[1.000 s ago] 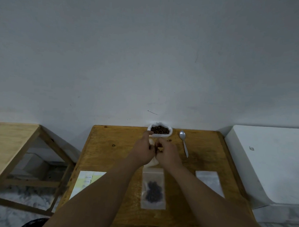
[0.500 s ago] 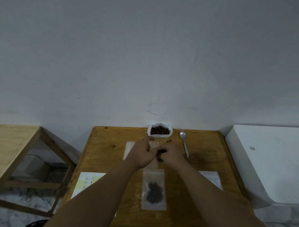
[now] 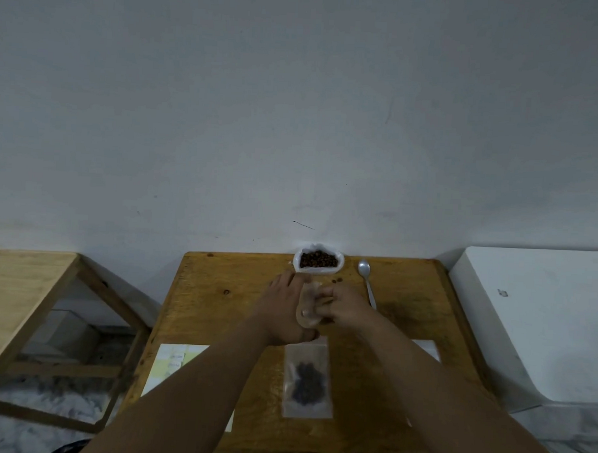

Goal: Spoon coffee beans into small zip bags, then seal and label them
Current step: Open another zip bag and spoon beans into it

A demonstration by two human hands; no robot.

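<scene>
Hands meet above the middle of the table [image 3: 218, 308]. The left hand [image 3: 285, 309] has its fingers stretched straight toward the wall, and a small zip bag [image 3: 308, 307] rests against its palm side. The right hand [image 3: 345, 303] has its fingers curled and pinches that bag's right edge. Whether the left thumb also clamps the bag I cannot tell.

Beyond the table's right edge stands a large white block [image 3: 533, 322], and off to the left a second wooden bench [image 3: 13, 299]. A sheet of labels [image 3: 171, 361] lies at the near left of the table, partly under the left forearm. A filled zip bag [image 3: 307, 380] lies flat between the forearms, a dark clump of beans inside it. A pale flat packet [image 3: 429, 348] shows past the right forearm (mostly hidden). At the far edge, against the wall, sits an open white pouch of coffee beans [image 3: 318, 260], with a spoon [image 3: 367, 284] just to its right, bowl toward the wall. A few loose beans [image 3: 338, 280] lie between pouch and right hand.
</scene>
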